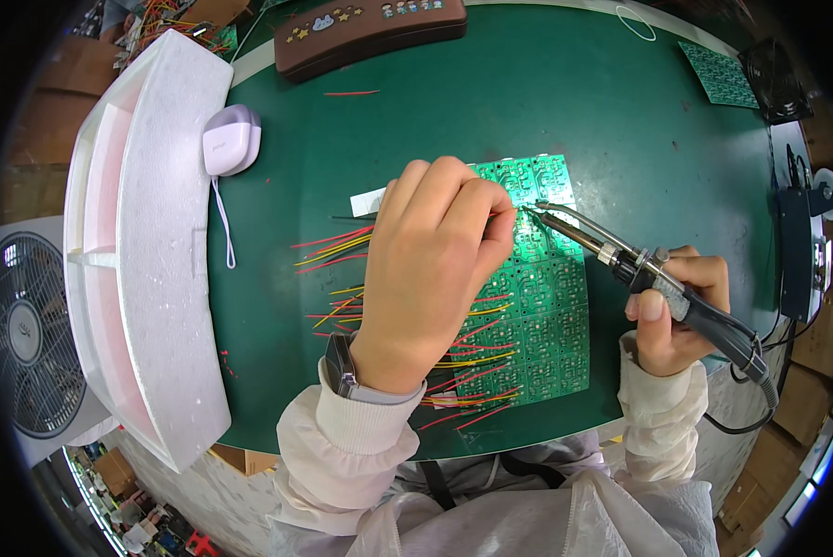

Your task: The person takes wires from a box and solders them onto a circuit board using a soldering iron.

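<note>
Head view, left hand [435,246]: thumb and finger pinched closed over the circuit boards [555,325], can't tell on what
Right hand [671,332]: gripping a soldering iron [609,252], tip right by the left fingertips
Boards: flat on the green bench [611,102], red/yellow wires [481,358] lying across them

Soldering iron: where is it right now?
In the head view, the soldering iron is right of centre, held in the right hand, its tip over the green boards beside the left hand.
</note>
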Action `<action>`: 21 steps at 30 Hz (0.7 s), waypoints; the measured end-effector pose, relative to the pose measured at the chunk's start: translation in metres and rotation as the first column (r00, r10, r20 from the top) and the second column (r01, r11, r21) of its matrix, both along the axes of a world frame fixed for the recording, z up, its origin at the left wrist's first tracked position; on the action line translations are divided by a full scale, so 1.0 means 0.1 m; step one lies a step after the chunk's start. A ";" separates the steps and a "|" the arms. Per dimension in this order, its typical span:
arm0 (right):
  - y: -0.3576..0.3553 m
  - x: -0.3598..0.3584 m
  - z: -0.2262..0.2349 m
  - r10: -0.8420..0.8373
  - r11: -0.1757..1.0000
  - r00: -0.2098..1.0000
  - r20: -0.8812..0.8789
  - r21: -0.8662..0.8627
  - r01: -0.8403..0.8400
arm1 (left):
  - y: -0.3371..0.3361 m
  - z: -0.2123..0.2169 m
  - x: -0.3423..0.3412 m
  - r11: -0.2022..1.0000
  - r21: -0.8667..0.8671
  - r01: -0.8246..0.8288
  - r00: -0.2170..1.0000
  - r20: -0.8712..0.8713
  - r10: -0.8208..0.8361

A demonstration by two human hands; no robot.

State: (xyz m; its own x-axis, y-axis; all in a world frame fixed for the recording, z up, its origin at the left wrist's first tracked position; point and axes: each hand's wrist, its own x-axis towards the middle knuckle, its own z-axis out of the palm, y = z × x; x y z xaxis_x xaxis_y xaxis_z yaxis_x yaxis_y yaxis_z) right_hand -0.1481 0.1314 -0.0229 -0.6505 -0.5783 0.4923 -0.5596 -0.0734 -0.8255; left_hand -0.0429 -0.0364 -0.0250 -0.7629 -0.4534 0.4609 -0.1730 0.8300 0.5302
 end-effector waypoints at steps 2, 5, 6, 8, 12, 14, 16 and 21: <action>0.00 0.00 0.00 0.012 1.000 1.000 -0.007 0.006 -0.012 | 0.00 0.00 0.01 1.000 0.001 -0.004 1.000 -0.002 0.004; 0.01 0.00 -0.01 0.009 1.000 0.999 0.039 -0.005 -0.008 | 0.01 0.00 0.01 1.000 0.027 -0.002 1.000 0.003 0.002; 0.01 -0.01 0.00 0.023 1.000 1.000 0.019 0.005 -0.024 | 0.01 0.00 0.01 1.000 0.031 0.002 1.000 0.004 -0.002; 0.01 -0.02 0.00 0.041 0.999 0.999 -0.002 0.016 -0.040 | 0.01 0.00 0.01 0.999 0.034 0.004 1.000 0.004 -0.004; 0.01 -0.01 0.02 0.031 0.999 0.995 -0.091 0.020 -0.029 | 0.01 0.01 0.00 1.000 0.008 0.000 1.000 0.001 0.000; 0.00 -0.01 0.02 0.025 0.999 0.993 -0.115 0.028 -0.021 | 0.01 0.02 0.00 1.000 0.002 0.000 1.000 -0.006 0.000; 0.00 -0.01 0.01 0.014 0.999 0.983 -0.183 0.044 -0.006 | 0.01 0.03 0.00 1.000 -0.004 -0.002 1.000 -0.010 0.002; 0.01 -0.02 0.01 0.012 0.998 0.968 -0.251 0.060 0.003 | 0.00 0.00 0.00 1.000 -0.011 0.003 0.999 -0.034 -0.004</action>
State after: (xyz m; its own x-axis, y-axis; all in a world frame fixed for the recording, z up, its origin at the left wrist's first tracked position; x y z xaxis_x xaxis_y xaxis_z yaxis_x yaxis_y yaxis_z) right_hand -0.1497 0.1322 -0.0221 -0.5080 -0.6141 0.6040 -0.7491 -0.0310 -0.6617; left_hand -0.0432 -0.0363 -0.0248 -0.7480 -0.4455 0.4919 -0.1519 0.8364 0.5266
